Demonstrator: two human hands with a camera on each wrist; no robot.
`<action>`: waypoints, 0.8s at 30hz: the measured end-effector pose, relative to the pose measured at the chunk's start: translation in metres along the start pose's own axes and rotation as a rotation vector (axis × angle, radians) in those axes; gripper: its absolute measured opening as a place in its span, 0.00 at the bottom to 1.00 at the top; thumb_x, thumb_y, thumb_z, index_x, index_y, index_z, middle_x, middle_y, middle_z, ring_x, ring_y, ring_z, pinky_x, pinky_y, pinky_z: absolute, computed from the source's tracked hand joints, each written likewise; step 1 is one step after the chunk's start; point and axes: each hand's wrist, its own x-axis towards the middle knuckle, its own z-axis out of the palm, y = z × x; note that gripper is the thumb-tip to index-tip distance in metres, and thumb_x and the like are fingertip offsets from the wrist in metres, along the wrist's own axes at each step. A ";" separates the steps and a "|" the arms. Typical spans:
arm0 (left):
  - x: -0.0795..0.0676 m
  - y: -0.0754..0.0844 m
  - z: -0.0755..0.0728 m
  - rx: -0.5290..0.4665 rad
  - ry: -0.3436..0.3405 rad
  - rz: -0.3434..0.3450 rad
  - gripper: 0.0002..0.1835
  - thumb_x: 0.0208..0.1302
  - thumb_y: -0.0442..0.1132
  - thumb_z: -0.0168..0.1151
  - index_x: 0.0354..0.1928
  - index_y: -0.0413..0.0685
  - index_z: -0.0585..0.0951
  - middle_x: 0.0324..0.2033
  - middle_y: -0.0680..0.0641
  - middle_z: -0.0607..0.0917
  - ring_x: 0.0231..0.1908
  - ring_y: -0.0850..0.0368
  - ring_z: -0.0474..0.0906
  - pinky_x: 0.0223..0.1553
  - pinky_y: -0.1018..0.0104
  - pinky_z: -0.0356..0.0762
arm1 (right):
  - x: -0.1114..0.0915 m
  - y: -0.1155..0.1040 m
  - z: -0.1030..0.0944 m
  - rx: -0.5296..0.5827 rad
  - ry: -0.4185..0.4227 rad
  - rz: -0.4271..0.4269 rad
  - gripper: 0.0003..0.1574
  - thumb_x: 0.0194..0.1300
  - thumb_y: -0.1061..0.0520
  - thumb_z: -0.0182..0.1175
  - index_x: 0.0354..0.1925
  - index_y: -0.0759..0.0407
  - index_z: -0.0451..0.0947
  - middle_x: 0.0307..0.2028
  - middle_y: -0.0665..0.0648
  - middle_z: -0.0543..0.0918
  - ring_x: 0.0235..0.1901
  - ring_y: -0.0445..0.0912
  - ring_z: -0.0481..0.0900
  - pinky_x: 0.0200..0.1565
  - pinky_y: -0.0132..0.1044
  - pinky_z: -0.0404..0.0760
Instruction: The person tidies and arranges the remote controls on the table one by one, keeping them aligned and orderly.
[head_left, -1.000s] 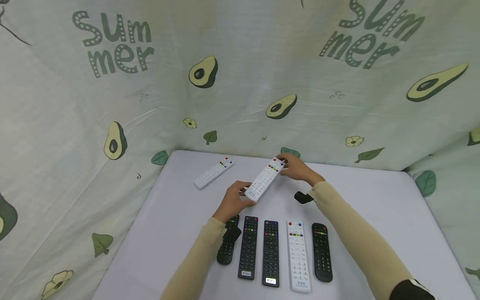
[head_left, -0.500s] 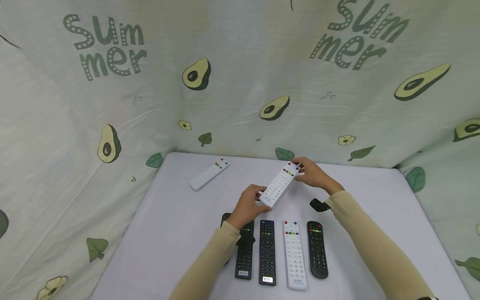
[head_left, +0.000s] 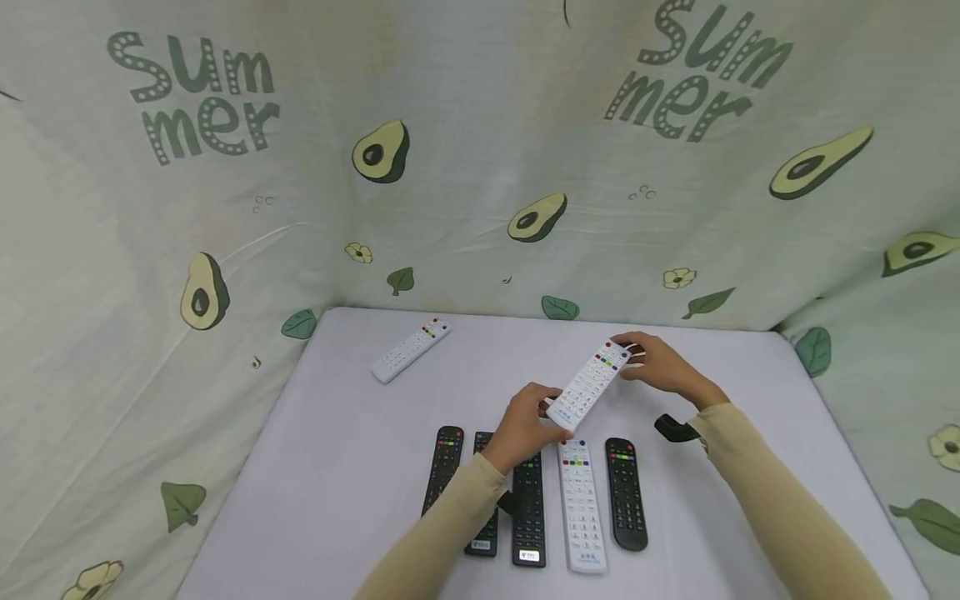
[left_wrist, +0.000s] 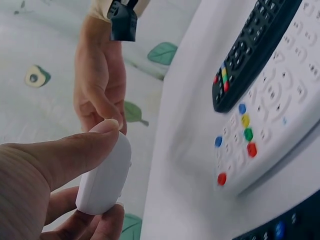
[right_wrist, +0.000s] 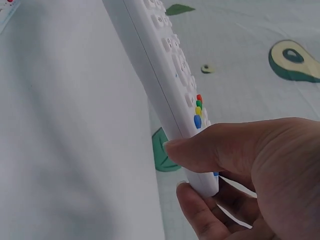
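A white remote control (head_left: 589,384) with coloured buttons is held tilted above the table between both hands. My left hand (head_left: 524,425) grips its lower end; in the left wrist view the thumb (left_wrist: 80,152) lies over the rounded white end and fingers curl beneath. At the upper end, by the red and blue buttons, my right hand (head_left: 660,365) pinches it. The right wrist view shows that thumb (right_wrist: 200,150) on one side of the remote (right_wrist: 165,75) and fingertips on the other. Below the left hand, a second white remote (head_left: 582,508) lies in a row.
Three black remotes lie beside it: one at the row's right end (head_left: 626,496), one half under the left wrist (head_left: 529,517), one farther left (head_left: 445,462). Another black one is mostly covered by the sleeve. A white remote (head_left: 412,350) lies at the back left. Patterned cloth (head_left: 450,275) hangs behind.
Both hands have carried the white remote rightward and slightly nearer across the table, still tilted. The left forearm now covers different remotes in the row. The view has shifted slightly.
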 end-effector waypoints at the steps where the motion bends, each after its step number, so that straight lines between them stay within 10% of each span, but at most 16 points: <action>1: 0.000 0.001 0.003 -0.002 -0.003 0.000 0.36 0.56 0.34 0.83 0.67 0.40 0.79 0.55 0.47 0.82 0.48 0.60 0.80 0.46 0.74 0.82 | -0.003 0.003 -0.001 0.008 -0.003 0.006 0.39 0.66 0.68 0.69 0.71 0.77 0.67 0.65 0.78 0.74 0.62 0.72 0.76 0.61 0.65 0.80; 24: -0.007 0.027 0.067 -0.075 -0.087 -0.042 0.36 0.54 0.36 0.84 0.66 0.45 0.81 0.47 0.57 0.80 0.39 0.70 0.73 0.40 0.78 0.76 | -0.072 0.046 -0.022 -0.013 -0.010 0.090 0.40 0.66 0.66 0.69 0.71 0.78 0.67 0.65 0.80 0.74 0.61 0.74 0.76 0.59 0.67 0.81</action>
